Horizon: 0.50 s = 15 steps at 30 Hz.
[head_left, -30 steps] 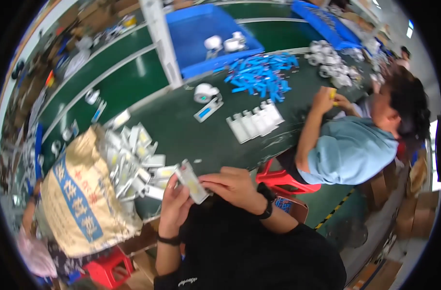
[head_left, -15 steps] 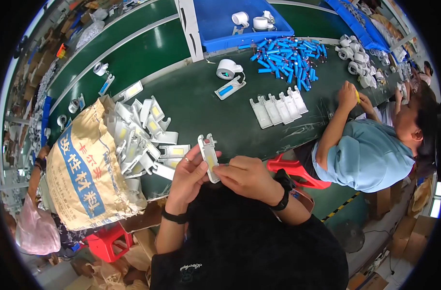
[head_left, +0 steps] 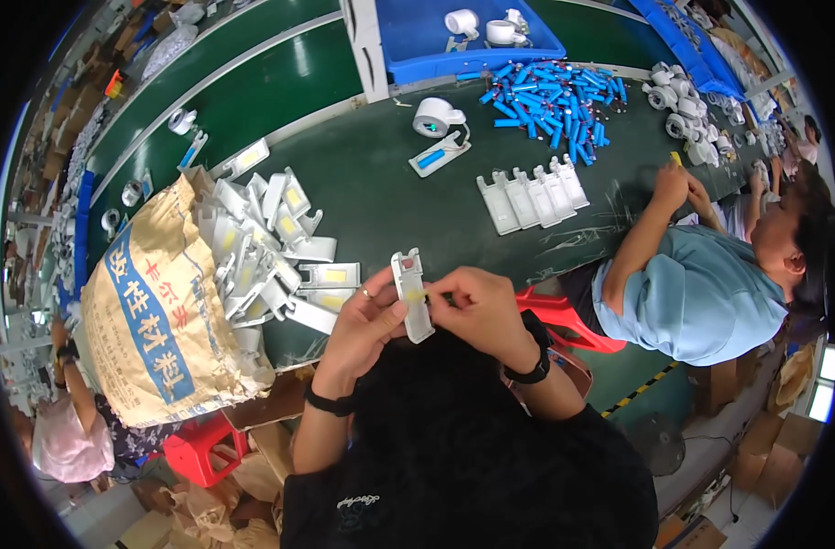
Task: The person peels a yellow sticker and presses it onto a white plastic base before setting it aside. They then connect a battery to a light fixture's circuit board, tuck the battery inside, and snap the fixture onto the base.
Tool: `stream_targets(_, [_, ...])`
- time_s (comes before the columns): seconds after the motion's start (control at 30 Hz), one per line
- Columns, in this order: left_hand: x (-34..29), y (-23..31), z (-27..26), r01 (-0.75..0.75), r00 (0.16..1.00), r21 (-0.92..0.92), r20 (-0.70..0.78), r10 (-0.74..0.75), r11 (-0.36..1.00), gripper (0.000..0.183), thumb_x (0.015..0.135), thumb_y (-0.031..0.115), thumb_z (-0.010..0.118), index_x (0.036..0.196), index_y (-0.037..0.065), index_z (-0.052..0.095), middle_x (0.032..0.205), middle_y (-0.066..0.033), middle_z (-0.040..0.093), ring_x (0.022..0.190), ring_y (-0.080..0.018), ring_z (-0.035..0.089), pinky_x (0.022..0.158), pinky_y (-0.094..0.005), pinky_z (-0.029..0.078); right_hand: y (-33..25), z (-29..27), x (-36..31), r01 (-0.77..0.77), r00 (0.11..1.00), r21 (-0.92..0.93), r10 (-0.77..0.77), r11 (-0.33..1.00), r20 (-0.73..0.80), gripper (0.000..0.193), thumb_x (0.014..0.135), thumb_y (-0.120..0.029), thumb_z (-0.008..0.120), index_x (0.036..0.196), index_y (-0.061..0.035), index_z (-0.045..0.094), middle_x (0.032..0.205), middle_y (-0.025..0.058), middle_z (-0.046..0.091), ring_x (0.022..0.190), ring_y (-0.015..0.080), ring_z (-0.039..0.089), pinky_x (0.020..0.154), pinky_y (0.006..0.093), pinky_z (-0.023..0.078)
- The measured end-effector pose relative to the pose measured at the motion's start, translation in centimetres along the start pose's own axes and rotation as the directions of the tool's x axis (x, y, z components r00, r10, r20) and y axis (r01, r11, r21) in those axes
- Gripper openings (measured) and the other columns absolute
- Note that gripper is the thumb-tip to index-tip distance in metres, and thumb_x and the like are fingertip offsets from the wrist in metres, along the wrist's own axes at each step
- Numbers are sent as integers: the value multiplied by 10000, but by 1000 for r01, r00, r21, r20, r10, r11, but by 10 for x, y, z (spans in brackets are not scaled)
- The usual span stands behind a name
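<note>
Shifted slightly toward three o'clock since the earlier frame, one slim white plastic housing (head_left: 420, 320) sits clasped in your left grip (head_left: 363, 328) over the near edge of the dark green desk (head_left: 372, 206). Its small reddish patch (head_left: 407, 263) now shows near twelve o'clock, the inner side apparently exposed for handwork. Your right grip (head_left: 472, 306) bunches at its three-o'clock edge; whether it pinches anything is unclear. Similar loose white housings (head_left: 271, 265) lie toward nine.

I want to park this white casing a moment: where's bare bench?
Widest patch: the bench beyond your left hand, between the casing pile and casing row. Smaller: between that row and the co-worker's hands. Crowded: the blue cylinder heap, and left, by the sack.
</note>
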<state>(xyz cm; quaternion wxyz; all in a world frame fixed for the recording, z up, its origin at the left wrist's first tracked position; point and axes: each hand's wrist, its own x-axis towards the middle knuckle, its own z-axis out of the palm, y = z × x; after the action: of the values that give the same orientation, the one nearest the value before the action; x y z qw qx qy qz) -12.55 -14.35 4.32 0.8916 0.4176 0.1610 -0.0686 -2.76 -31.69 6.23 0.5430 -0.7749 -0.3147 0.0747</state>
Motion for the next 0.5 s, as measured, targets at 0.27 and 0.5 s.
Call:
stream_targets(0.27, [106,-39,6,41,984,-8,-171,-42,999,507,992,46,540,1461,-13,359,1322,-191,589,1166,-268,623,1023,-398,509,55,-53,-28,-304,870,437,434,846,-233,41,899,19,683,928,-5,666,644,-97,480,562,-24,395,503,159,297])
stream_targets(0.5, [126,-46,30,-69,945,678,-191,267,732,578,927,164,666,1418,-46,445,1313,-181,598,1117,-232,632,970,-332,502,66,-67,-55,-344,847,438,475,831,-236,26,927,-3,619,951,-10,611,640,-82,457,536,-9,382,480,169,298])
